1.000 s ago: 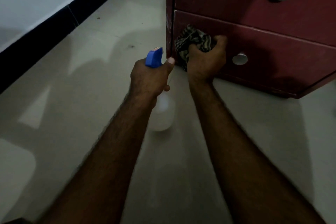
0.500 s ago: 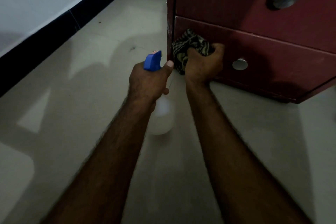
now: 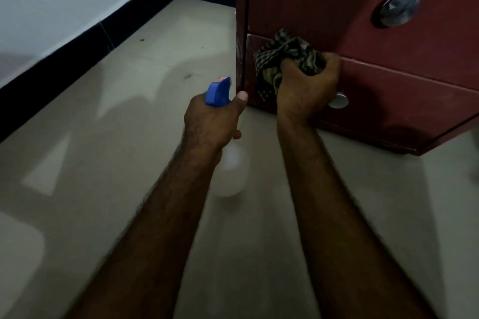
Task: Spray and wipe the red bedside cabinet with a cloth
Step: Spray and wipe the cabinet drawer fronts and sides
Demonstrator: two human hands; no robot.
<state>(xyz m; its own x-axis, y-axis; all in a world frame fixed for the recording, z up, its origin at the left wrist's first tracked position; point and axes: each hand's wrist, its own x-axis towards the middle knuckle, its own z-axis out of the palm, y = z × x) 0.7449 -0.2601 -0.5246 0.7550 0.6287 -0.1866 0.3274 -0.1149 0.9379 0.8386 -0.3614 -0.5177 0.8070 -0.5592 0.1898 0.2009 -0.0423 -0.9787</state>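
Observation:
The red bedside cabinet (image 3: 404, 90) fills the upper right, with two drawer fronts and a round metal knob on each. My right hand (image 3: 305, 90) grips a bunched checked cloth (image 3: 282, 59) and presses it against the left end of the lower drawer front, partly covering the lower knob (image 3: 339, 101). My left hand (image 3: 212, 122) holds a spray bottle (image 3: 232, 171) with a blue trigger head (image 3: 217, 92) and a pale translucent body, just left of the cabinet's front corner. The nozzle points toward the cabinet.
A pale tiled floor (image 3: 103, 153) spreads to the left and below. A white wall with a black skirting (image 3: 85, 44) runs along the left and back. The upper knob (image 3: 398, 9) sticks out from the top drawer.
The cloth in my right hand has slid slightly up the lower drawer front. The view has dropped a little. The left hand with the bottle has hardly moved.

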